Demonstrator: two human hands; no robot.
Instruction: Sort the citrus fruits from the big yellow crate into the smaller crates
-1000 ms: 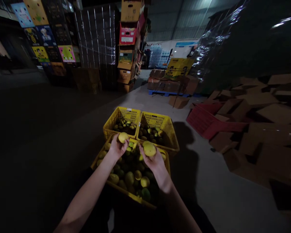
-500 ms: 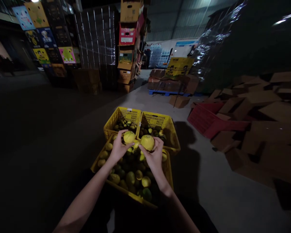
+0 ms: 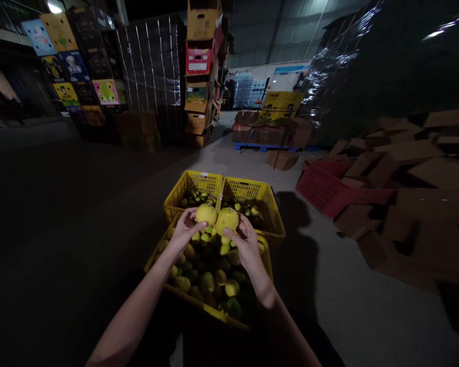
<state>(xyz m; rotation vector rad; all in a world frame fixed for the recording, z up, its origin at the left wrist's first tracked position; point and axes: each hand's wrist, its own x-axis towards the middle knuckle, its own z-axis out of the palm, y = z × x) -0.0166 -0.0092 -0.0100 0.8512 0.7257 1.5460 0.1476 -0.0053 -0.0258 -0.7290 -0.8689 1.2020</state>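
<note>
My left hand (image 3: 185, 229) is closed around a yellow citrus fruit (image 3: 206, 214), thumb across its lower side. In my right hand (image 3: 245, 237) is a second, slightly larger yellow citrus fruit (image 3: 227, 221), gripped between thumb and fingers. The two fruits are side by side, touching or nearly so. Both are held above the far part of the near yellow crate (image 3: 210, 306). Green and yellow citrus fruits (image 3: 207, 281) fill that crate. Behind it stand a left yellow crate (image 3: 173, 203) and a right yellow crate (image 3: 277, 216), each with smaller fruits low inside.
A red crate (image 3: 321, 188) lies to the right beside a heap of flattened cardboard boxes (image 3: 413, 219). Ahead are a tall stack of cartons (image 3: 197, 94) and a blue pallet (image 3: 265, 147) with boxes. Printed cartons (image 3: 74, 63) are piled at the left.
Both fruits have come closer together, the right one moving left. My right fingers have shifted on the fruit, and it appears turned.
</note>
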